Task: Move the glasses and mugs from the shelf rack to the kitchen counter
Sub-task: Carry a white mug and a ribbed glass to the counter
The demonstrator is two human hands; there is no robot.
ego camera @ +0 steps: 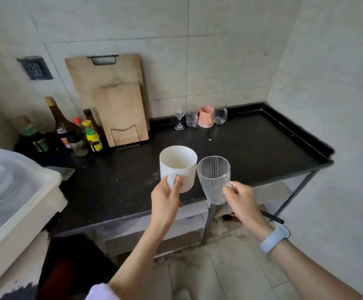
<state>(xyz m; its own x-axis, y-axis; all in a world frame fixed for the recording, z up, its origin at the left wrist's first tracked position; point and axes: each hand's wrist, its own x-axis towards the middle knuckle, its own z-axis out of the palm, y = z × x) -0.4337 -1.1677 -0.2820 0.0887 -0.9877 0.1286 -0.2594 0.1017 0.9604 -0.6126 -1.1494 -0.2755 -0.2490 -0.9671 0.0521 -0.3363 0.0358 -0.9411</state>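
My left hand [165, 200] grips the handle of a white ceramic mug [178, 165], held upright above the front part of the black kitchen counter [252, 148]. My right hand [241, 202] holds a ribbed clear glass mug [214, 178] by its handle, right beside the white mug at the counter's front edge. Against the back wall stand a small wine glass [179, 119], a clear glass mug [191, 119], an upside-down pink cup [206, 116] and another clear glass mug [220, 115]. The shelf rack is out of sight.
Two wooden cutting boards [115, 100] lean on the wall at the back left. Several sauce bottles [68, 131] cluster left of them. A white plastic bin with a clear lid [14, 191] sits at the far left. A tiled wall [338, 105] bounds the counter's right end.
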